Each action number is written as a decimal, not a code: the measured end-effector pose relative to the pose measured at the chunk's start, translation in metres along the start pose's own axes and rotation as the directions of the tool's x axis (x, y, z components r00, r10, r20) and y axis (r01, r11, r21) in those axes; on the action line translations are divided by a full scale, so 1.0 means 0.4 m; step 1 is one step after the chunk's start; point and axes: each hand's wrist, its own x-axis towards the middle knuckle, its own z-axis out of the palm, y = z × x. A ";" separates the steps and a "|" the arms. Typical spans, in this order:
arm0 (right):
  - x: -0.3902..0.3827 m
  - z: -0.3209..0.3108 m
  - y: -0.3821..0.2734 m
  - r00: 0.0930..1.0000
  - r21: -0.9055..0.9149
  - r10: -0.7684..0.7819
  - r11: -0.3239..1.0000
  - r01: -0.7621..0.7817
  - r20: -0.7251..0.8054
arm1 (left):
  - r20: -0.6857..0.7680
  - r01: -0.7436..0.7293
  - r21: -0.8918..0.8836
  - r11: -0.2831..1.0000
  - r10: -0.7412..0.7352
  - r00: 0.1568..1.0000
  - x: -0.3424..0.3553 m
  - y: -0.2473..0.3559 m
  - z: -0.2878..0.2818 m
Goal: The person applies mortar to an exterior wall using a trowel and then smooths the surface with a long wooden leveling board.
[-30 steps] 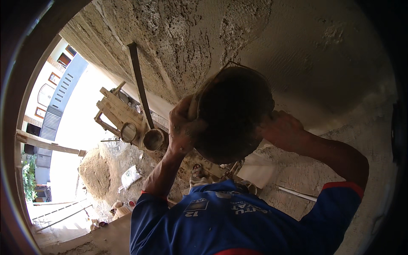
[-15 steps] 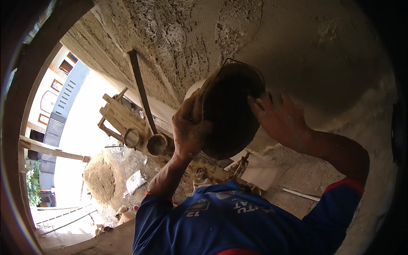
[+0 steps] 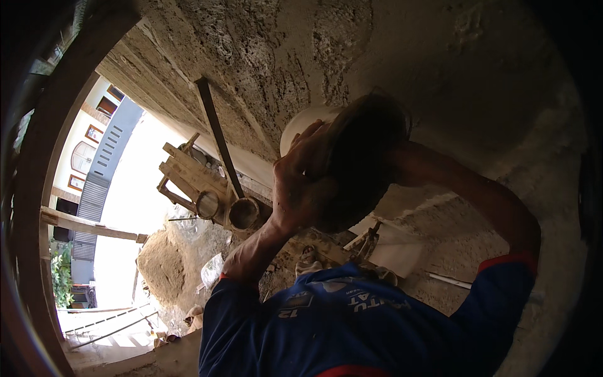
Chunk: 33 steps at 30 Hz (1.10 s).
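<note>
A bucket [image 3: 361, 166], dark inside and pale on its outer wall, is tilted in front of my chest with its mouth toward me. My left hand [image 3: 304, 179] grips its left side, fingers wrapped over the edge and the outer wall. My right hand [image 3: 402, 164] reaches into the bucket's mouth from the right; its fingers are lost in the shadow inside. What the bucket holds is too dark to make out. Beyond it rises a wall [image 3: 276, 63] with rough and smoother patches of plaster.
Below on the left, a plank platform [image 3: 195, 173] bears two round containers, one of them a dusty bucket [image 3: 244, 213]. A dark wooden post [image 3: 217, 135] slants up beside it. Farther down lie a sand heap [image 3: 163, 264] and a clear plastic bag [image 3: 212, 270]. A wooden bar [image 3: 94, 225] crosses the opening.
My right hand has gone from the bucket's right rim into its mouth. The bucket and my left hand have shifted right, and the bucket has turned so more pale outer wall shows.
</note>
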 end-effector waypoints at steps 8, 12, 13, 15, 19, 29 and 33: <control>-0.059 0.094 -0.022 0.968 0.602 0.228 0.760 -0.246 0.109 | -0.087 0.162 0.076 0.984 -0.155 0.984 0.023 0.004 -0.010; -0.165 -0.019 -0.040 0.964 0.687 0.255 0.688 -0.235 0.075 | -0.115 0.071 -0.151 0.986 -0.089 0.989 0.034 0.049 -0.028; -0.195 -0.049 -0.041 0.958 0.697 0.278 0.675 -0.241 0.062 | -0.148 0.025 -0.134 0.991 -0.045 0.988 0.031 0.044 -0.033; -0.258 -0.102 -0.028 0.957 0.500 0.269 0.847 -0.180 -0.110 | -0.184 -0.014 -0.170 0.985 -0.018 0.983 0.027 0.052 -0.030; -0.371 -0.281 -0.156 0.833 0.319 0.545 0.809 -0.493 -0.095 | -0.194 0.054 -0.176 0.983 -0.088 0.977 0.003 0.058 -0.040; -0.599 -0.475 -0.314 0.773 -0.097 0.099 0.974 -0.203 -0.627 | -0.151 0.027 -0.270 0.962 -0.070 0.986 0.015 0.021 -0.014; -0.639 -0.499 -0.340 0.830 -0.058 0.050 0.994 -0.098 -0.556 | -0.130 -0.048 -0.178 0.983 0.025 0.991 0.016 0.033 0.005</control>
